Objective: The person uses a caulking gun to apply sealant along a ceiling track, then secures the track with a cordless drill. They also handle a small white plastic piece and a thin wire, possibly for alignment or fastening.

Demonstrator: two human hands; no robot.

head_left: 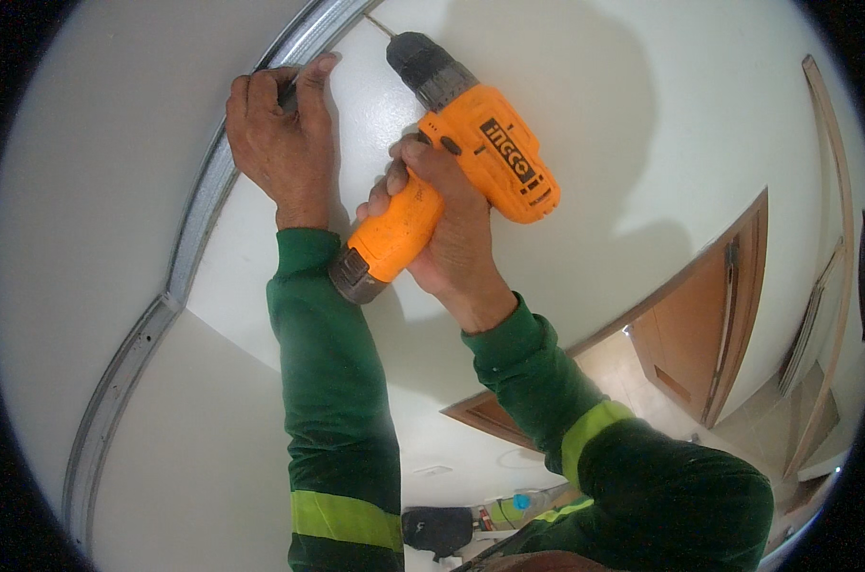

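My right hand (452,205) wraps round the grip of an orange cordless drill (485,143) with a black chuck. From the chuck a thin drill bit (380,26) points up and left, its tip at or very close to the lower edge of a metal channel (208,186). The channel runs along the line where wall and ceiling meet. Up against it is my left hand (285,133), fingers curled over its edge and thumb raised beside it. Whether those fingers pinch some small part as well is hidden.
White wall (585,114) fills the space behind the drill. To the lower right stands a brown wooden door (685,324) in its frame. Long wooden strips (841,191) lean at the far right. Below lie a black bag (437,529) and assorted items.
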